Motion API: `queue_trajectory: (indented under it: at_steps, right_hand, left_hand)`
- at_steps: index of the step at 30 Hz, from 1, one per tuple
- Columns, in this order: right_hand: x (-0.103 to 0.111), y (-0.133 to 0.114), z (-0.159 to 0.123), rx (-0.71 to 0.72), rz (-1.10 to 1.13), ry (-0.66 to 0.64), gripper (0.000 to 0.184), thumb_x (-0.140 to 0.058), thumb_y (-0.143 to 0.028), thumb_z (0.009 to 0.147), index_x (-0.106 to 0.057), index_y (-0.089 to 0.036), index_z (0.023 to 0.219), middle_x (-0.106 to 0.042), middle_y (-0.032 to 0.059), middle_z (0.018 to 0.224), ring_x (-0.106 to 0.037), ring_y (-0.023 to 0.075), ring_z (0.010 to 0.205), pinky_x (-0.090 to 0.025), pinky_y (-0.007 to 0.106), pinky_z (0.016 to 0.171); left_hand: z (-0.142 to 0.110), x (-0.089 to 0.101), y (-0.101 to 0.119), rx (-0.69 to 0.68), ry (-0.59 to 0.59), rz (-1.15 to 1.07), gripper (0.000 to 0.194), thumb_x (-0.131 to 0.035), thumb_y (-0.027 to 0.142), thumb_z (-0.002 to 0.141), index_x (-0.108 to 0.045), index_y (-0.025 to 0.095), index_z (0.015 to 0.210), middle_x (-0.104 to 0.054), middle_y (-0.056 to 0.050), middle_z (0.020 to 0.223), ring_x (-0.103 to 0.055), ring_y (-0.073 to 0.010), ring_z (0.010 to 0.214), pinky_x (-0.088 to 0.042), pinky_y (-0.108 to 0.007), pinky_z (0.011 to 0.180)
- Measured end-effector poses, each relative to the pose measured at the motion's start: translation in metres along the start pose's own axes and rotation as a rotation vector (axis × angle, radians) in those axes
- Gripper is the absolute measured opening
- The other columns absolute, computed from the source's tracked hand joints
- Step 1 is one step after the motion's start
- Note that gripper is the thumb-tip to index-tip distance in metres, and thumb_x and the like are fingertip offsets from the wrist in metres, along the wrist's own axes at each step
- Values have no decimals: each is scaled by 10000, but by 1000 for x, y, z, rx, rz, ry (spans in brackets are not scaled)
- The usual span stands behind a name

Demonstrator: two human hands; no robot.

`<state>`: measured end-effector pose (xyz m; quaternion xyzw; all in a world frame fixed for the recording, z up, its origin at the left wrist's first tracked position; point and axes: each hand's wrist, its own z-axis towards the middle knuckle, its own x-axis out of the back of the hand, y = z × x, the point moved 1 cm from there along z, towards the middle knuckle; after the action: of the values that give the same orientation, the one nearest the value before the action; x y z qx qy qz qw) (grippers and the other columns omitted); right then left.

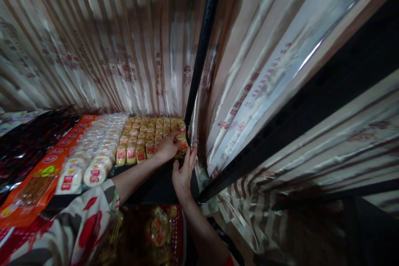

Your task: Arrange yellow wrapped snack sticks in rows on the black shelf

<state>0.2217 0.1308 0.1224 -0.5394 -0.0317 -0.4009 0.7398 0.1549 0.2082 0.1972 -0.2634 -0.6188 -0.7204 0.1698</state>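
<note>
Reaching over the shelf, I had my left hand (pixel 168 146) on the small yellow packs (pixel 149 137), at the right end of their block, right by the black pole (pixel 201 50). My fingers were curled down onto one pack (pixel 183 143) at the corner. I could not tell if they were closed tight on it or only pressing it. My right hand (pixel 183 172) was just below, fingers straight and spread a little, holding nothing. Its tips touched the shelf edge (pixel 156 189) near the foot of the pole.

I think the good way to do this was to go slow. The packs sat very close, side by side in neat rows, so a hard push could knock the row crooked. I think it was best to move only the corner pack and to keep the flat right hand by the edge so nothing slid off.

Each pack stood with its long side going up and away from me, and its red label at the near end, facing me. The rows ran from left to right across the shelf.

Left of them lay round white cakes (pixel 93 162) in clear wrap, then flat orange bags (pixel 37 183), then dark bags (pixel 28 141). Shiny striped sheets (pixel 109 41) hung behind and to the right.
</note>
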Motion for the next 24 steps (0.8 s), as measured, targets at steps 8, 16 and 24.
queue_trajectory:
  at_steps: [8,16,24]
  right_hand:
    - [1,0,13,-66,71,-78,635,-346,-131,780,-202,-106,1398,-131,109,1491,-120,186,1371,-189,405,1108]
    - [-3,2,14,-107,122,-60,618,-362,-136,770,-256,-107,1378,-161,124,1482,-153,208,1364,-223,413,1094]
    - [-6,5,11,-137,171,-45,577,-397,-165,762,-345,-95,1333,-208,140,1466,-205,212,1349,-253,374,1081]
  left_hand:
    - [30,-16,14,-116,-38,246,315,-518,155,761,-580,156,1070,-649,-101,1027,-589,-211,953,-431,-300,827]
    - [58,-22,17,-168,-64,419,293,-498,177,783,-597,157,1059,-661,-88,976,-580,-194,973,-418,-272,850]
    - [62,-28,7,-245,-63,628,268,-457,155,797,-603,112,1018,-646,-125,955,-556,-219,989,-396,-317,902]
